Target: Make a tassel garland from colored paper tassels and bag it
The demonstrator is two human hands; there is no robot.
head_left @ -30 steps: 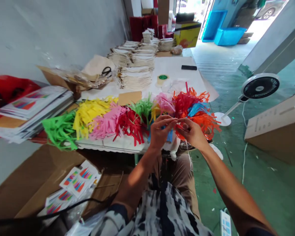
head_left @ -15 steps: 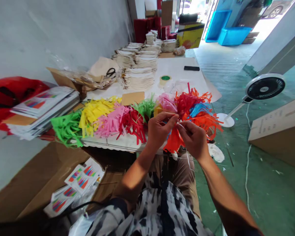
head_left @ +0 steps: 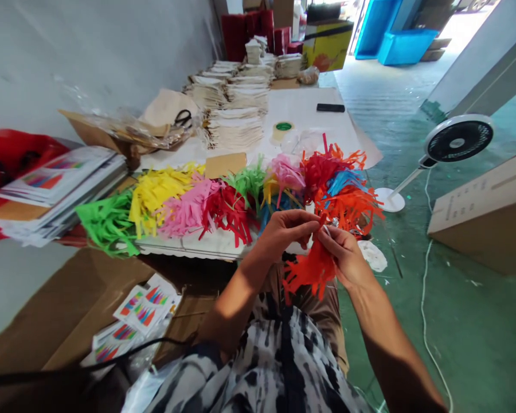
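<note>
An orange-red paper tassel point(head_left: 312, 271) hangs fringe-down over my lap, just off the table's front edge. My left hand point(head_left: 289, 230) is closed, with thumb and forefinger pinching the narrow top of the tassel. My right hand point(head_left: 344, 252) is closed on the same tassel from the right, fingertips almost meeting the left ones. A bit of white string point(head_left: 325, 230) shows between the fingers; its other end is hidden. Beyond my hands lie more fringed tassels: an orange one point(head_left: 350, 206), a dark red one point(head_left: 230, 213), a pink one point(head_left: 189, 213) and a blue one point(head_left: 346, 180).
Yellow point(head_left: 159, 195) and green tassels point(head_left: 107, 221) line the table's left front. Stacked pale cloth bundles point(head_left: 234, 129), scissors point(head_left: 183, 118), a tape roll point(head_left: 282, 131) and a black phone-like object point(head_left: 330, 108) lie behind. A fan point(head_left: 458, 140) and a carton point(head_left: 485, 209) stand right.
Both hands have moved down toward my lap with the orange tassel, its fringe now lower and more exposed. The loose white string end no longer dangles in sight. The view has tilted slightly.
</note>
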